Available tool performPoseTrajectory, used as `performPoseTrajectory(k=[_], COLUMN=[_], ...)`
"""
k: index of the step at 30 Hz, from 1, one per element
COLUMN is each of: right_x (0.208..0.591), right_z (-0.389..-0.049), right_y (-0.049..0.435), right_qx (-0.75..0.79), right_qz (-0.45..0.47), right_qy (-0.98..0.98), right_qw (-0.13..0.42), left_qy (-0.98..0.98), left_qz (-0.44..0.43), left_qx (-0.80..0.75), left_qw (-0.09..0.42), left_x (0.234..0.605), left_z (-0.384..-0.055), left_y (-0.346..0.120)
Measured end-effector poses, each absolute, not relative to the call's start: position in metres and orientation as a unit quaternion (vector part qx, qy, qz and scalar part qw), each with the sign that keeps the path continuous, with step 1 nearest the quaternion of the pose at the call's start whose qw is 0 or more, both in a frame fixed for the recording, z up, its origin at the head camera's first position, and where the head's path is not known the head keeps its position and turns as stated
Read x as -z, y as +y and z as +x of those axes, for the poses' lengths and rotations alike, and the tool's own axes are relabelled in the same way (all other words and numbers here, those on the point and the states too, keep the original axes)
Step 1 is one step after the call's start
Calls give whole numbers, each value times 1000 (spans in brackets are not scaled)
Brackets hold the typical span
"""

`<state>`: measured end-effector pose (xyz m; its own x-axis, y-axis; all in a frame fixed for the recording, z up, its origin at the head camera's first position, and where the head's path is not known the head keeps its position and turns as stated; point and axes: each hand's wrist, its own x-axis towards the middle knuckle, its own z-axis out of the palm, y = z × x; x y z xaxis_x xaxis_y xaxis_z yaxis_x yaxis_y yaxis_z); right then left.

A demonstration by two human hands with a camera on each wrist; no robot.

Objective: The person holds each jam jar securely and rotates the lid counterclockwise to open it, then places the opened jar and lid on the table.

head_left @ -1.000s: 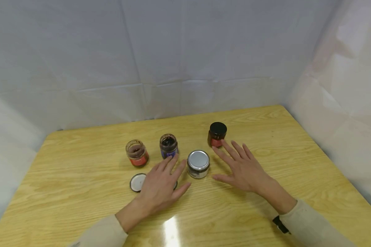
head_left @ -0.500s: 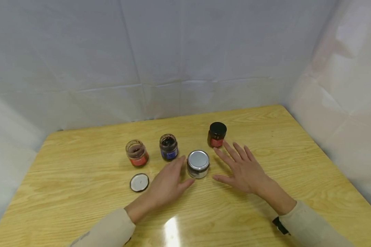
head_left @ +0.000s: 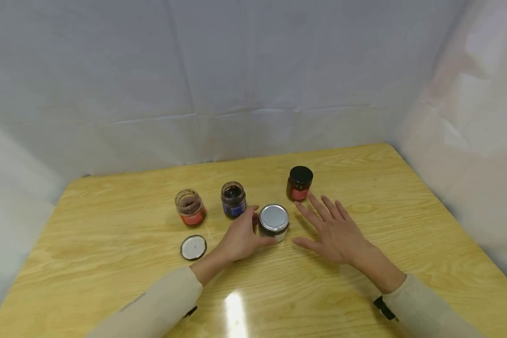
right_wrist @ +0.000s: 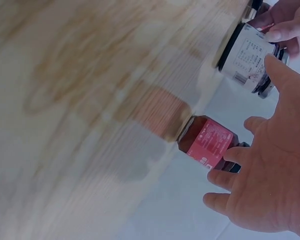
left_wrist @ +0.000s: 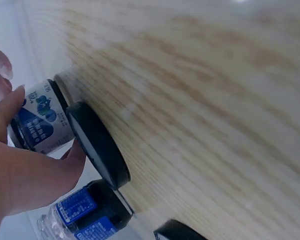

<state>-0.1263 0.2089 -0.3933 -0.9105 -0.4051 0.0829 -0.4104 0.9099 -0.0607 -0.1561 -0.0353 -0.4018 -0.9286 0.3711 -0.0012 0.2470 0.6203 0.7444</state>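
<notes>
A jar with a silver lid (head_left: 273,217) and a blueberry label (left_wrist: 42,120) stands upright on the table. My left hand (head_left: 241,238) grips its left side, thumb in front and fingers behind. On its other side my right hand (head_left: 334,237) is spread, palm down and holding nothing. Just past the right fingertips is a black-lidded jar (head_left: 300,176) with a red label (right_wrist: 210,145). Beneath the left hand, a dark-rimmed lid (left_wrist: 99,145) shows in the left wrist view; the hand hides it in the head view.
Behind the left hand stands an uncapped jar with a blue label (head_left: 234,206). Farther left is another uncapped jar with a red label (head_left: 193,216). An upturned lid (head_left: 193,247) lies in front of it on the wooden table (head_left: 88,263). White sheeting (head_left: 219,75) rises behind.
My left hand has moved right from over the lids to the silver-lidded jar, its thumb and fingers now around the jar's side. The right hand has barely moved.
</notes>
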Motion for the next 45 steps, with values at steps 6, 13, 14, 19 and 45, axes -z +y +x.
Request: performPoseTrajectory(k=[6, 13, 14, 19, 45], right_x=[393, 391, 391, 393, 393], right_z=[-127, -126, -126, -125, -123], right_y=[209, 208, 207, 207, 208], right_qx=[-34, -24, -23, -24, -39], right_qz=[207, 209, 207, 197, 199], right_qy=[-977, -977, -977, -980, -979], right_qw=[29, 43, 43, 34, 28], left_qy=[885, 874, 874, 870, 842], left_qz=[166, 170, 172, 179, 105], left_qx=[-425, -445, -445, -450, -511], left_qw=[94, 94, 94, 96, 137], left_x=[406, 406, 407, 408, 410], left_z=[-165, -168, -168, -170, -166], left_y=[-27, -28, -28, -27, -27])
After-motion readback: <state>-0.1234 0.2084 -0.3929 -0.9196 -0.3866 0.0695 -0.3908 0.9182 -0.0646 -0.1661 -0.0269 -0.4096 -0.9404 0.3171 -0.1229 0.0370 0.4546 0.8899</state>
